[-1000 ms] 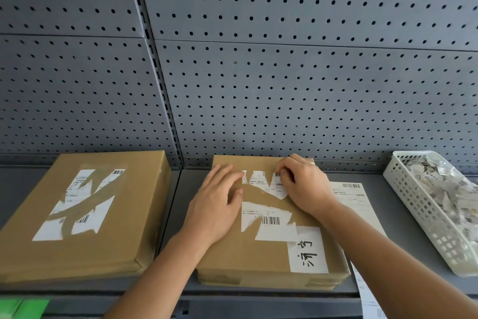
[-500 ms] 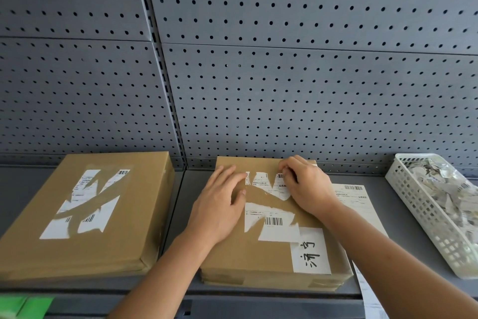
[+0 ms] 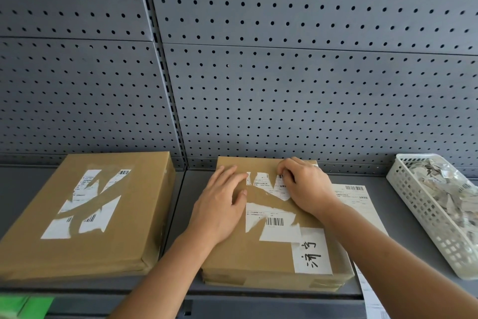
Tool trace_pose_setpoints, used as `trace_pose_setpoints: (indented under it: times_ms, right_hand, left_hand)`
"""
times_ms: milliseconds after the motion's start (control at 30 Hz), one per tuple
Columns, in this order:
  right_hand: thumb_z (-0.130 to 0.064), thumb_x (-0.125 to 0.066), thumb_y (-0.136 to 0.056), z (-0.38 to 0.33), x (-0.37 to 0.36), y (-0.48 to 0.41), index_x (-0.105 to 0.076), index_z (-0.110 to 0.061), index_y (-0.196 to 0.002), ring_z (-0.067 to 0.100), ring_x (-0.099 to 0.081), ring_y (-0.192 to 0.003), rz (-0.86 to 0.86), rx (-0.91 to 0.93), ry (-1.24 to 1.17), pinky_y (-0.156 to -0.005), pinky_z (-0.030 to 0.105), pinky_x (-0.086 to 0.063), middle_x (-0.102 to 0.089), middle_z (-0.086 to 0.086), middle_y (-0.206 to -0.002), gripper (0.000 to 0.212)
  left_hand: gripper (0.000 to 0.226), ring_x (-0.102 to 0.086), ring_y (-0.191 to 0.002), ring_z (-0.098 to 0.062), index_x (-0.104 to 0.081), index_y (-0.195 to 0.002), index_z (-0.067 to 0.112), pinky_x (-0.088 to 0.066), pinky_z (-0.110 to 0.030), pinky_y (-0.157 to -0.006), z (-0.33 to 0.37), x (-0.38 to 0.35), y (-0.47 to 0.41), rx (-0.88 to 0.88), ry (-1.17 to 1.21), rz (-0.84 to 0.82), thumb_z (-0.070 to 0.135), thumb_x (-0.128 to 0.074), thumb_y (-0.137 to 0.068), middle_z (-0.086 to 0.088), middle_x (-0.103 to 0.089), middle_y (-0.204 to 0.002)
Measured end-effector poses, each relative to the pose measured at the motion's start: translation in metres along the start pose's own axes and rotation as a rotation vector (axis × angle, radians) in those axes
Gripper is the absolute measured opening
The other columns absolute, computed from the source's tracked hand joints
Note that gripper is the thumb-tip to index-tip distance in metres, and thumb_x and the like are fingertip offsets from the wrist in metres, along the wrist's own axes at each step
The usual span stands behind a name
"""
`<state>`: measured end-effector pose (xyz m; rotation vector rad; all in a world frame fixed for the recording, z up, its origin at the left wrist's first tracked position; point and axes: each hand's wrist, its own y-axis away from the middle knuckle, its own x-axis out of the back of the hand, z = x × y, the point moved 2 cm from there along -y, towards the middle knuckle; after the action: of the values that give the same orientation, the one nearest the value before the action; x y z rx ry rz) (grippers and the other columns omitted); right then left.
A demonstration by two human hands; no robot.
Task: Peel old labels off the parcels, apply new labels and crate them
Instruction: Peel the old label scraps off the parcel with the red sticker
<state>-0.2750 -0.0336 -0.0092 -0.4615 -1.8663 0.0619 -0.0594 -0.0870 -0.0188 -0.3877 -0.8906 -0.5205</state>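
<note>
The right hand is curled, its fingertips pinched on the far shred of the torn white paper label. The left hand, at its nine o'clock, is laid flat with straight fingers on the flat brown cardboard parcel. The thin label is judged brittle and best taken at a lifted torn edge, while the stiff parcel seems light enough to slide. Two parcels are counted, the second parcel at nine o'clock. One printed white sheet and one white plastic basket of scraps lie at three o'clock.
</note>
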Motion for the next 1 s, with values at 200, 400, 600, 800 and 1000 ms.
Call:
trace_pose_setpoints:
  times_ms: [200, 400, 600, 800, 1000]
  right_hand:
    - [-0.015, -0.044, -0.093, 0.002, 0.004, 0.001, -0.057, -0.029, -0.088, 0.013, -0.052, -0.084, -0.001, -0.044, -0.123, -0.068, 0.031, -0.042, -0.061, -0.018, -0.095, 0.02]
    - [-0.021, -0.051, -0.092, 0.001, 0.004, 0.004, -0.064, -0.032, -0.097, 0.011, -0.052, -0.077, 0.01, 0.015, -0.041, -0.065, 0.032, -0.049, -0.057, -0.014, -0.096, 0.018]
    - [-0.029, -0.059, -0.091, 0.0, 0.008, 0.004, -0.064, -0.032, -0.092, 0.008, -0.052, -0.074, 0.02, 0.016, -0.055, -0.063, 0.033, -0.051, -0.054, -0.013, -0.091, 0.006]
    - [-0.03, -0.053, -0.098, -0.003, 0.011, -0.003, -0.064, -0.029, -0.099, 0.016, -0.047, -0.074, -0.053, 0.049, 0.071, -0.067, 0.036, -0.051, -0.051, -0.012, -0.095, 0.011]
    - [-0.013, -0.041, -0.099, -0.004, 0.002, -0.012, -0.054, -0.015, -0.101, 0.021, -0.049, -0.094, -0.153, 0.135, 0.147, -0.072, 0.031, -0.039, -0.045, -0.002, -0.099, 0.013]
  left_hand:
    - [0.039, 0.0, -0.149, 0.007, -0.043, -0.144, 0.044, -0.034, -0.039, -0.114, 0.001, 0.0, -0.001, -0.001, 0.003, 0.001, 0.041, -0.041, -0.105, 0.029, -0.022, -0.159]
    - [0.039, 0.0, -0.149, 0.007, -0.042, -0.144, 0.045, -0.033, -0.04, -0.113, 0.0, 0.0, 0.0, 0.004, -0.002, -0.002, 0.041, -0.04, -0.105, 0.03, -0.021, -0.159]
    - [0.039, 0.001, -0.15, 0.006, -0.042, -0.144, 0.045, -0.033, -0.038, -0.115, 0.0, 0.0, 0.0, -0.007, -0.003, -0.003, 0.042, -0.04, -0.105, 0.029, -0.021, -0.159]
    - [0.039, 0.0, -0.15, 0.006, -0.044, -0.143, 0.044, -0.032, -0.038, -0.115, -0.001, 0.0, -0.001, -0.009, 0.005, 0.002, 0.041, -0.041, -0.105, 0.028, -0.023, -0.159]
    - [0.038, -0.001, -0.15, 0.005, -0.044, -0.143, 0.044, -0.032, -0.038, -0.115, 0.002, 0.0, -0.001, -0.01, 0.001, -0.001, 0.041, -0.041, -0.105, 0.028, -0.022, -0.159]
